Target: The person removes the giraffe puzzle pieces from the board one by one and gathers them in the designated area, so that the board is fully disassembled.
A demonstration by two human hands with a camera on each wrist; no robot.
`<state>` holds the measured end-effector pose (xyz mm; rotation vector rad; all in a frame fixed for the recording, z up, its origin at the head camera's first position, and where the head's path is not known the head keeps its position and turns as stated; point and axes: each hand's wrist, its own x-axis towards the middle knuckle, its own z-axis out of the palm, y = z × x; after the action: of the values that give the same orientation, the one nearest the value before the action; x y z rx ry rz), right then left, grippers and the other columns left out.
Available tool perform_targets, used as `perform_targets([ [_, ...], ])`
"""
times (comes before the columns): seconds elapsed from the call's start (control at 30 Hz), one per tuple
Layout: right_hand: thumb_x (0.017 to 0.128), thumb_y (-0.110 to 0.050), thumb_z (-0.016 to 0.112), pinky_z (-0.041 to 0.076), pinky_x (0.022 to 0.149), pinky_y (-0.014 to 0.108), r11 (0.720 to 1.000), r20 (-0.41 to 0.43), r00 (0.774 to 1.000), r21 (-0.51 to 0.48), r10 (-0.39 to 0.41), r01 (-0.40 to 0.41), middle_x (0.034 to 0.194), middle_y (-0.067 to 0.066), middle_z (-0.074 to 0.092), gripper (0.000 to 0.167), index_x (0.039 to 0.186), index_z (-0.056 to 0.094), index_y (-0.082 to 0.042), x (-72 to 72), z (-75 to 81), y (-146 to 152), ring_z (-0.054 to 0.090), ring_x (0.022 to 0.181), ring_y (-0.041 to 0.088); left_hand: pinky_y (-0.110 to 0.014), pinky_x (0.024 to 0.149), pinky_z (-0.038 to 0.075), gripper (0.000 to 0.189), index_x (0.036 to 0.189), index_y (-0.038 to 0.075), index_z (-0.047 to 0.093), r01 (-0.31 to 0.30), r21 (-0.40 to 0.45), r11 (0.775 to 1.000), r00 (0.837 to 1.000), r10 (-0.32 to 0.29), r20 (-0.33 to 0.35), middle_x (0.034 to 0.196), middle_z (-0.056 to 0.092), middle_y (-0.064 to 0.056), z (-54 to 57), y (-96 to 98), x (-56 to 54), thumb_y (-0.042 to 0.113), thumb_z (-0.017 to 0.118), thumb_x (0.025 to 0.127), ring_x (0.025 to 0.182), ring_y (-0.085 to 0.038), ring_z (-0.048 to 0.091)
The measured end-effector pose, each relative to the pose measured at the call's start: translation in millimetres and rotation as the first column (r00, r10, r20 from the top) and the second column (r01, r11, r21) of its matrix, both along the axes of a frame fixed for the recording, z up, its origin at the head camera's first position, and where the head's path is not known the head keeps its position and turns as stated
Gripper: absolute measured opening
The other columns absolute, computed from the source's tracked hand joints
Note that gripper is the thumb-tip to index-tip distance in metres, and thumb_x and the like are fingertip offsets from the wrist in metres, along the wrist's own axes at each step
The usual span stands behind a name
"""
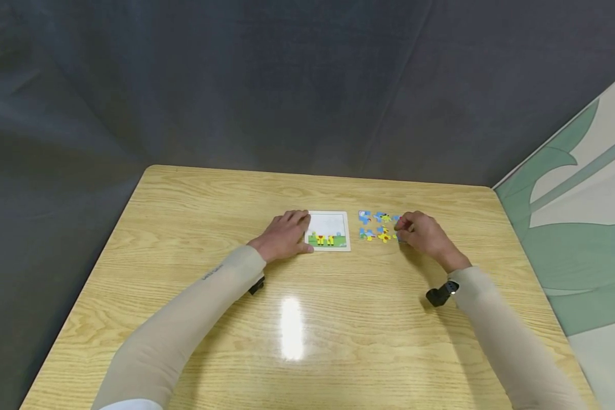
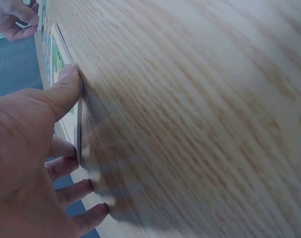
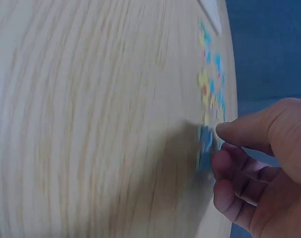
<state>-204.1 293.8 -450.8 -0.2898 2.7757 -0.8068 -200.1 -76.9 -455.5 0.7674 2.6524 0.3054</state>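
A white-rimmed puzzle tray [image 1: 328, 213] lies on the table. Along its bottom is a green strip with yellow animal legs; the upper part is bare white. My left hand [image 1: 286, 234] rests at the tray's left side, thumb [image 2: 68, 84] on the near edge and the other fingers spread at the corner and on the table. Right of the tray lie several blue and yellow jigsaw pieces [image 1: 384, 234] in two rows. My right hand [image 1: 424, 232] hovers at their right end, fingers bent beside a blue piece [image 3: 205, 148]. Nothing shows between thumb and fingertips.
The wooden table [image 1: 338, 330] extends around the tray and pieces. A dark curtain [image 1: 287, 85] hangs behind its far edge. To the right is a green and white patterned cloth [image 1: 584, 245]. Each wrist carries a small black camera [image 1: 442, 293].
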Motion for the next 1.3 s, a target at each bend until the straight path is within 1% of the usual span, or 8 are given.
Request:
perform_targets([
  [0.13,0.107,-0.008,0.061,0.051,0.064,0.027,0.999,-0.008,1.000,-0.035,0.025,-0.026,0.112,0.022,0.067,0.014,0.114,0.069,0.000,2.1,3.1,-17.2,0.064,0.081,0.021,-0.056,0.134,0.025,0.089,0.170,0.002,0.020,0.003,0.002,1.000,1.000,-0.003,-0.001,0.180,0.015,-0.013,0.7,0.9,0.0,0.052,0.058,0.107,0.167,-0.033,0.017],
  [0.3,0.107,-0.007,0.062,0.046,0.060,0.024,0.995,-0.001,0.998,-0.074,0.061,-0.061,0.107,0.018,0.071,0.011,0.113,0.069,-0.001,0.2,3.5,-44.1,0.060,0.075,0.018,-0.056,0.134,0.025,0.089,0.170,0.002,0.021,0.005,0.009,1.000,1.000,-0.005,0.002,0.180,0.015,-0.013,1.6,0.5,0.6,0.052,0.058,0.107,0.167,-0.034,0.016],
  [0.43,0.106,-0.006,0.062,0.047,0.062,0.023,0.991,0.010,0.996,-0.097,0.093,-0.091,0.105,0.017,0.072,0.012,0.112,0.070,-0.001,-3.3,3.6,-64.5,0.060,0.075,0.017,-0.056,0.134,0.025,0.089,0.170,0.002,0.021,0.007,0.005,1.000,1.000,-0.007,-0.001,0.180,0.016,-0.013,1.2,-0.3,0.7,0.052,0.058,0.108,0.167,-0.034,0.017],
  [0.73,0.104,-0.008,0.064,0.047,0.070,0.029,0.981,0.000,0.984,-0.088,0.176,-0.175,0.100,0.011,0.074,0.011,0.110,0.072,-0.005,-10.3,-2.3,-102.7,0.058,0.080,0.017,-0.056,0.134,0.024,0.089,0.171,0.003,0.020,0.000,-0.005,1.000,1.000,0.000,0.000,0.180,0.015,-0.013,0.9,-1.0,0.4,0.052,0.058,0.108,0.167,-0.034,0.017],
  [0.93,0.105,-0.010,0.064,0.045,0.066,0.028,0.968,0.042,0.969,-0.073,0.244,-0.241,0.093,0.008,0.071,0.011,0.111,0.073,-0.005,-9.8,-3.3,-125.9,0.054,0.073,0.015,-0.056,0.134,0.025,0.089,0.170,0.003,0.022,-0.002,-0.010,1.000,1.000,0.001,-0.008,0.180,0.017,-0.012,-0.6,0.5,-1.4,0.054,0.058,0.107,0.167,-0.033,0.018],
  [1.03,0.105,-0.010,0.065,0.045,0.068,0.028,0.961,0.057,0.960,-0.059,0.274,-0.271,0.093,0.008,0.071,0.013,0.114,0.073,-0.005,-9.0,-2.4,-135.3,0.054,0.073,0.014,-0.056,0.133,0.026,0.089,0.170,0.003,0.023,0.000,-0.018,1.000,1.000,-0.001,-0.017,0.180,0.017,-0.012,-2.0,0.7,-2.1,0.054,0.058,0.107,0.166,-0.033,0.018],
  [1.13,0.104,-0.011,0.065,0.046,0.070,0.028,0.956,0.063,0.954,-0.044,0.293,-0.290,0.094,0.007,0.073,0.015,0.116,0.073,-0.007,-8.8,-3.3,-143.2,0.054,0.073,0.013,-0.056,0.133,0.027,0.089,0.170,0.003,0.024,0.003,-0.026,1.000,1.000,-0.004,-0.029,0.179,0.018,-0.012,-2.8,0.5,-2.4,0.055,0.058,0.107,0.166,-0.033,0.019],
  [1.3,0.103,-0.012,0.065,0.044,0.066,0.027,0.954,0.102,0.948,-0.042,0.301,-0.298,0.089,0.005,0.071,0.017,0.118,0.072,-0.008,-8.8,-3.7,-154.4,0.053,0.069,0.013,-0.056,0.132,0.028,0.088,0.170,0.003,0.024,0.011,-0.029,1.000,0.999,-0.012,-0.038,0.179,0.018,-0.012,-2.6,0.0,-2.0,0.055,0.058,0.107,0.166,-0.033,0.019],
])
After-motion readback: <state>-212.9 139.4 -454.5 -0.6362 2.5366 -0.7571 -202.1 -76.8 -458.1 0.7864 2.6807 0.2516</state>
